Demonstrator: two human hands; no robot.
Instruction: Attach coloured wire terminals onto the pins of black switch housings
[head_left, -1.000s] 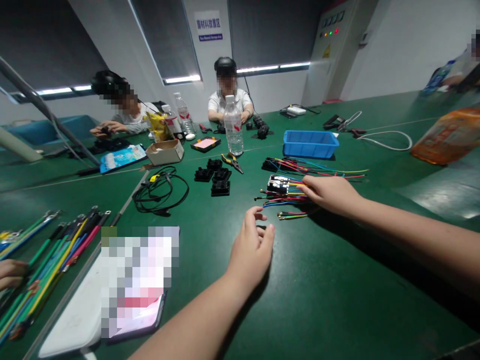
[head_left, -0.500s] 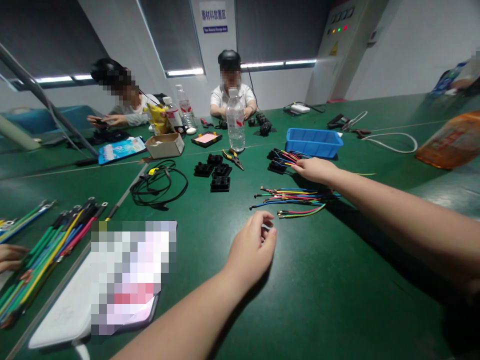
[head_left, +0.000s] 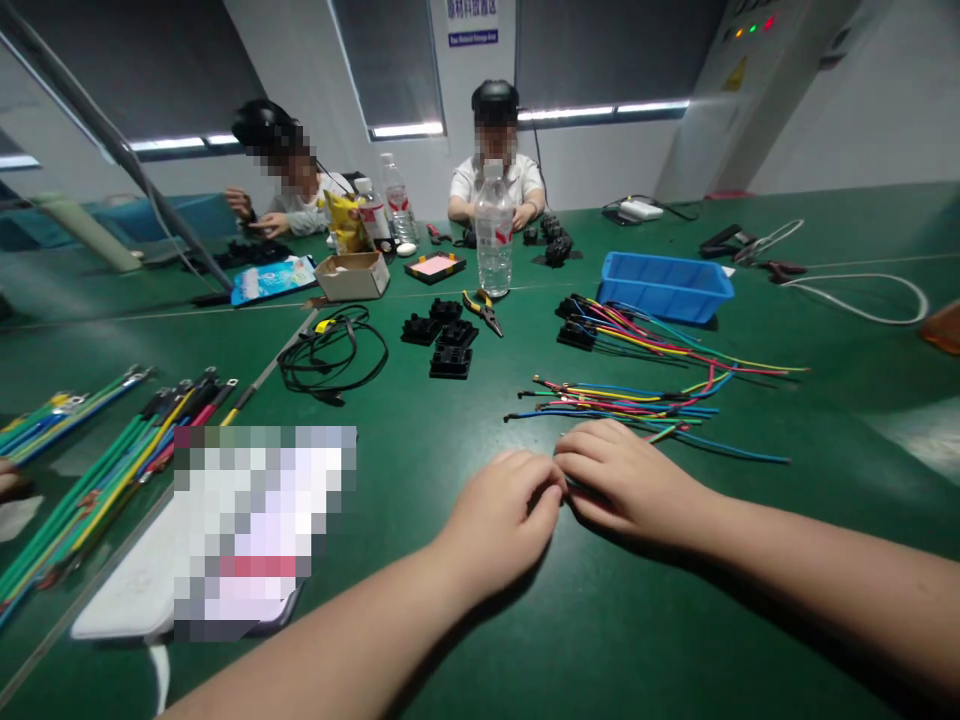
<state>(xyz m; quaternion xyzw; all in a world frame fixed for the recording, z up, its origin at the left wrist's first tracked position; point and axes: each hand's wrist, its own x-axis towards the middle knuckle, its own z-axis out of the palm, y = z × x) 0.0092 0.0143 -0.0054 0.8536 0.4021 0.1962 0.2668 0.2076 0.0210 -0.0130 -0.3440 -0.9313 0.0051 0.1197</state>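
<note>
My left hand [head_left: 504, 510] and my right hand [head_left: 630, 478] meet fingertip to fingertip low over the green table. Both have curled fingers, and whatever lies between them is hidden. Just beyond the hands lies a loose bundle of coloured wires [head_left: 622, 400] with small dark and metal ends, partly covered by my right hand. Farther back, a second group of wires [head_left: 667, 345] runs out from black connector blocks [head_left: 576, 333], apart from both hands.
A blue bin [head_left: 666, 290] stands behind the wires. Black plastic parts [head_left: 450, 362], pliers [head_left: 486, 314], a water bottle [head_left: 494, 240] and a coiled black cable [head_left: 330, 355] lie ahead. Left are a blurred-out phone [head_left: 120, 590] and thick cables [head_left: 112, 480]. Two people sit opposite.
My right hand has left the wires by the black blocks and come down to meet my left hand. The left fingers have closed further. The view has turned slightly left.
</note>
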